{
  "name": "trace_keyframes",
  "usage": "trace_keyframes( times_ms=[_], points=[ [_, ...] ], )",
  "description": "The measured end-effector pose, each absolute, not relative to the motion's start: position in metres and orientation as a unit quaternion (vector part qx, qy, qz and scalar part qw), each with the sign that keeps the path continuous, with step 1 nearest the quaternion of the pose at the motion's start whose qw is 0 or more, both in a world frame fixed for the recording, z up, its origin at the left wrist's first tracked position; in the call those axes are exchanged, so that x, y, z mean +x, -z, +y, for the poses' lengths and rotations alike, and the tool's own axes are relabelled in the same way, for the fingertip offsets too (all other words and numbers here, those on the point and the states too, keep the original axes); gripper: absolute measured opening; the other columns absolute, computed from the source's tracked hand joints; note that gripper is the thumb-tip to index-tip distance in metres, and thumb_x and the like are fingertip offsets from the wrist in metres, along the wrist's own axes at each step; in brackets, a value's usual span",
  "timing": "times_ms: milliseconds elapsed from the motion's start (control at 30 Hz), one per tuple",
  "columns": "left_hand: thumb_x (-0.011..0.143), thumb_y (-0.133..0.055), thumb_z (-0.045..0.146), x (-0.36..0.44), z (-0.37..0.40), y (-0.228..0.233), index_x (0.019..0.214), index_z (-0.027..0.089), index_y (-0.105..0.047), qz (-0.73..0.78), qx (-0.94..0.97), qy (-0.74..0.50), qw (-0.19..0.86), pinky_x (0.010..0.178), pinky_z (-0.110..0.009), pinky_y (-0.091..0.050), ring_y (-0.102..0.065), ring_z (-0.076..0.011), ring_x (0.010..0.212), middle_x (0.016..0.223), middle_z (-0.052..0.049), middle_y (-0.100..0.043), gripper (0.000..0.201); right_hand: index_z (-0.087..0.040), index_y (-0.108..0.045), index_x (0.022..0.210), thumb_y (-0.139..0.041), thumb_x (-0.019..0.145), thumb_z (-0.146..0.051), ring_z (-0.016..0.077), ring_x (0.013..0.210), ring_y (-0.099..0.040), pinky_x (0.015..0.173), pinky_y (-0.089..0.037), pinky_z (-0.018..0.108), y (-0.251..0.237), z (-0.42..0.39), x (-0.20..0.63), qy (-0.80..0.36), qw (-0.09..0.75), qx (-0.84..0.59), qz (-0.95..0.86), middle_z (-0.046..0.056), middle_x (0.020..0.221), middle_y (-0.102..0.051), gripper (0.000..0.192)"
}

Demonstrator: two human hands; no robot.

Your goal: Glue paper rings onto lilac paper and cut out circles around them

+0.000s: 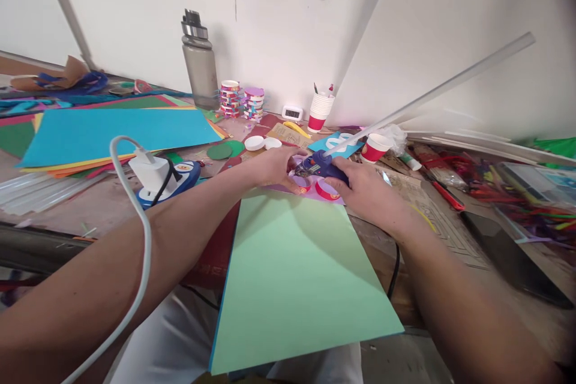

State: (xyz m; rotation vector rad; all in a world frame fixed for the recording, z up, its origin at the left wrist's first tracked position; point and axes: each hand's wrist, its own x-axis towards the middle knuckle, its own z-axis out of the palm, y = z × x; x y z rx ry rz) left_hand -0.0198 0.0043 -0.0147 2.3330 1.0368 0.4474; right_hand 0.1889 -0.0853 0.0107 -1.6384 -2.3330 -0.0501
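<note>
My right hand [365,189] is wrapped round a blue hot glue gun [330,173], with a long clear glue stick [432,95] rising from its back toward the upper right. Its nozzle points left, toward my left hand [281,168]. That hand curls its thumb and fingers around a red paper ring [302,183], partly hidden by the fingers and the gun. A second red paper ring [327,189] stands beside it on purple paper [310,195]. In front lies a light green sheet [297,276], reaching over the table edge above my lap.
Stacked paper rings [230,99], a grey bottle [198,66], a small clock [292,113] and paper cups [320,111] stand behind. Coloured sheets [121,132] and a white plug [148,171] with a cable are left. A phone [515,258] and red cutter [445,192] lie right.
</note>
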Motion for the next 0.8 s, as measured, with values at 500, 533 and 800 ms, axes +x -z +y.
trace_keyframes(
  times_ms=[500, 533, 800],
  points=[
    [0.053, -0.081, 0.052, -0.019, 0.010, 0.020, 0.144, 0.022, -0.044, 0.397, 0.872, -0.144, 0.249, 0.085, -0.028, -0.048, -0.065, -0.0237, 0.104, 0.118, -0.007, -0.068, 0.103, -0.016, -0.062, 0.109, -0.045, 0.096, -0.031, 0.0305, 0.091, -0.067, 0.074, -0.046, 0.036, -0.022, -0.093, 0.191, 0.062, 0.083, -0.602, -0.791, 0.014, 0.104, -0.072, 0.026],
    [0.053, -0.081, 0.052, -0.019, 0.010, 0.020, 0.144, 0.021, -0.044, 0.397, 0.871, -0.143, 0.250, 0.085, -0.028, -0.048, -0.065, -0.0238, 0.104, 0.118, -0.007, -0.068, 0.103, -0.016, -0.062, 0.109, -0.045, 0.096, -0.032, 0.0311, 0.091, -0.067, 0.074, -0.046, 0.037, -0.023, -0.094, 0.191, 0.065, 0.078, -0.606, -0.789, 0.014, 0.103, -0.072, 0.027],
    [0.054, -0.082, 0.047, -0.017, 0.007, 0.016, 0.143, 0.022, -0.046, 0.400, 0.870, -0.141, 0.251, 0.089, -0.028, -0.048, -0.064, -0.0233, 0.107, 0.120, -0.007, -0.067, 0.099, -0.014, -0.059, 0.124, -0.049, 0.095, -0.027, 0.0313, 0.105, -0.064, 0.084, -0.047, 0.039, -0.011, -0.090, 0.187, 0.086, 0.103, -0.579, -0.804, 0.016, 0.116, -0.069, 0.034]
  ],
)
